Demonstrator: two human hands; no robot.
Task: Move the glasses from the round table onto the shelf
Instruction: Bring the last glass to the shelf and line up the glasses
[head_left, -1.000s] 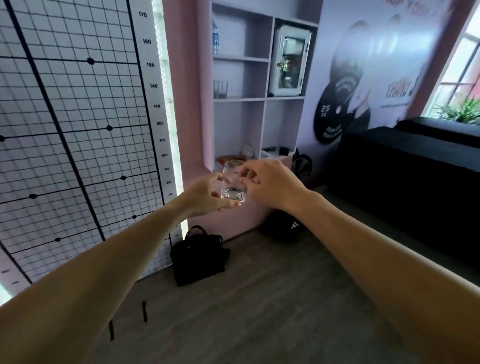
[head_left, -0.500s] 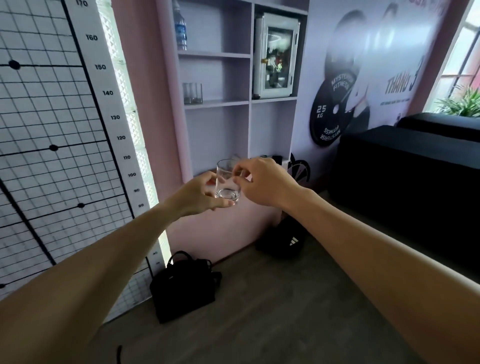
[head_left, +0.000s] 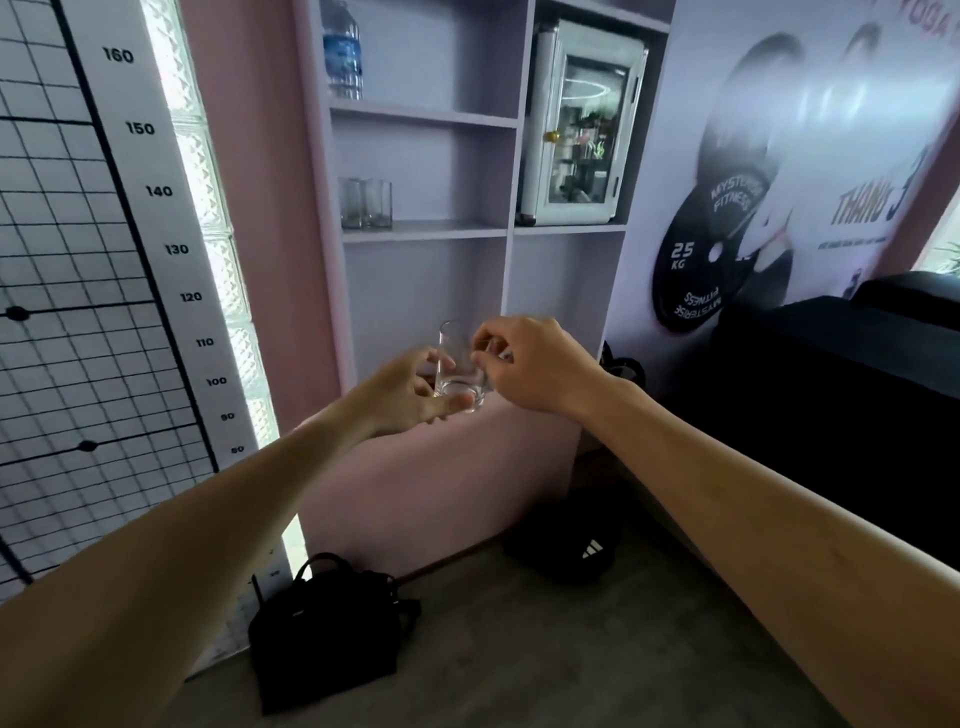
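A clear drinking glass (head_left: 460, 371) is upright in the air in front of the lilac shelf unit (head_left: 426, 231). My left hand (head_left: 410, 397) grips it from the left near its base. My right hand (head_left: 535, 364) holds it from the right with curled fingers at its upper part. Two more clear glasses (head_left: 366, 203) stand side by side on the middle-left shelf board, well above the held glass. The round table is out of view.
A water bottle (head_left: 342, 49) stands on the upper shelf. A small glass-door fridge (head_left: 582, 124) fills the right compartment. On the floor lie a black handbag (head_left: 324, 629) and a black sports bag (head_left: 569, 545). A dark couch (head_left: 831, 395) is at right.
The view has closed in on the shelf unit, which now looks larger and nearer. Both hands keep the same hold on the glass, carried toward the shelf.
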